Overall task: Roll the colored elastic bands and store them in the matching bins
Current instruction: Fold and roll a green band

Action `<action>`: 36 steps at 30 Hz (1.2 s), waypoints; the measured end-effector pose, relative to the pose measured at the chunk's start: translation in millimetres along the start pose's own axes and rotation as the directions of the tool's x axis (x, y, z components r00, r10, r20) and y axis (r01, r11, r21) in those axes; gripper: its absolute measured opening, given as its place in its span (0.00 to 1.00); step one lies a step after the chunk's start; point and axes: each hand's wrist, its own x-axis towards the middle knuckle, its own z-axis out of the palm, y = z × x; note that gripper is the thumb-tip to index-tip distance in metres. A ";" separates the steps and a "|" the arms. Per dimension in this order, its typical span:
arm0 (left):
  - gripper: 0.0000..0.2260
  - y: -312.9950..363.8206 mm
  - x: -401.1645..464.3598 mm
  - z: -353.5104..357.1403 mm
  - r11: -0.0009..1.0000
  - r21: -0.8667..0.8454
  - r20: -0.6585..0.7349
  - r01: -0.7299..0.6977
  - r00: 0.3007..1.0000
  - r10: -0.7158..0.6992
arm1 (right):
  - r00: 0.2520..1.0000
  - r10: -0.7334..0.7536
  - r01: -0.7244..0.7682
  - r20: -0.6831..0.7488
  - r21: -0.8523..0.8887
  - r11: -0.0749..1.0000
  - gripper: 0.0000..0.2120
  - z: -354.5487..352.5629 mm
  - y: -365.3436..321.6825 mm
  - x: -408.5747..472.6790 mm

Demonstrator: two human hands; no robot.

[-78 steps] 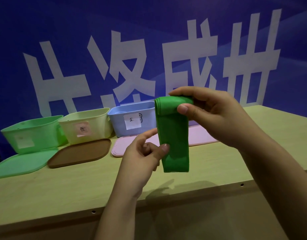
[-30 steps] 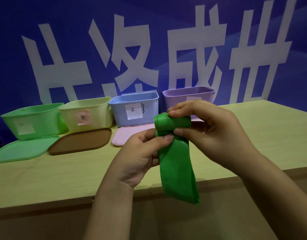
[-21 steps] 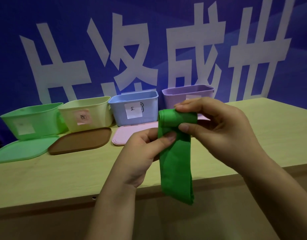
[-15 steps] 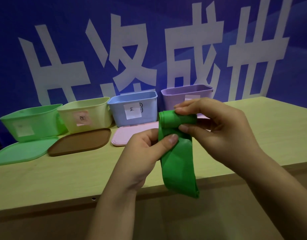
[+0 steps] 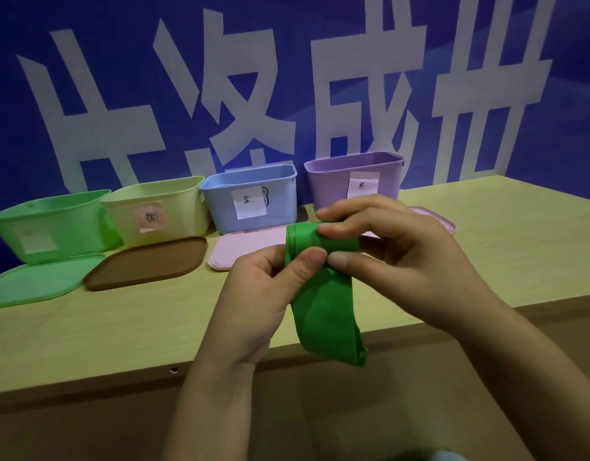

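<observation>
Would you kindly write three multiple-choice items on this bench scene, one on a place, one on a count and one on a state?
1. Where does the brown lid lie?
A. In front of the yellow bin
B. On top of the purple bin
C. Inside the blue bin

2. How many bins stand along the wall?
A. Two
B. Four
C. Six

3. What state is the green band in?
A. Flat on the table
B. Fully rolled
C. Rolled at the top, tail hanging

Answers:
1 A: the lid rests flat on the table before the yellow bin.
2 B: green bin, yellow, blue bin and purple bin stand in a row.
3 C: the left hand and right hand pinch the roll while loose band hangs below.
</observation>
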 end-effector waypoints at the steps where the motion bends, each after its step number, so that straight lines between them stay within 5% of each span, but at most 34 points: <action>1: 0.10 0.4 -0.1 -2.2 1.000 -0.001 0.015 -0.007 1.000 0.007 | 0.997 0.065 -0.068 0.030 0.087 0.994 0.13 -2.0 -1.4 -0.4; 3: 0.09 1.9 -0.3 -4.4 1.000 0.012 0.050 -0.024 0.998 0.024 | 0.979 0.189 -0.200 0.073 0.195 0.960 0.17 -4.2 -2.7 -0.9; 6: 0.10 -0.4 0.2 -5.5 1.000 -0.016 0.064 -0.015 0.998 0.017 | 0.958 0.272 -0.283 0.092 0.138 0.949 0.18 -0.9 -4.4 1.9; 11: 0.22 -3.0 5.7 -10.5 0.987 -0.122 0.148 0.104 0.985 -0.086 | 0.978 0.208 -0.209 0.016 0.087 0.974 0.16 0.5 -8.5 2.5; 15: 0.12 -5.6 8.8 -10.4 0.975 -0.124 0.124 0.183 0.978 -0.168 | 0.983 0.184 -0.182 -0.021 0.075 0.980 0.16 -6.4 -10.3 5.0; 25: 0.14 -10.5 6.7 15.8 0.991 -0.039 0.020 0.127 0.992 -0.127 | 0.978 0.021 -0.045 -0.205 -0.111 0.993 0.16 8.3 7.7 0.4; 31: 0.14 -3.5 3.4 12.8 0.973 -0.175 0.071 0.150 0.988 -0.139 | 0.973 -0.142 0.096 -0.181 -0.242 0.966 0.16 5.7 8.7 -2.2; 36: 0.12 -1.6 2.4 9.8 0.976 -0.150 0.126 0.159 0.982 -0.140 | 0.985 -0.102 0.082 -0.140 -0.141 0.987 0.16 1.0 11.2 -8.5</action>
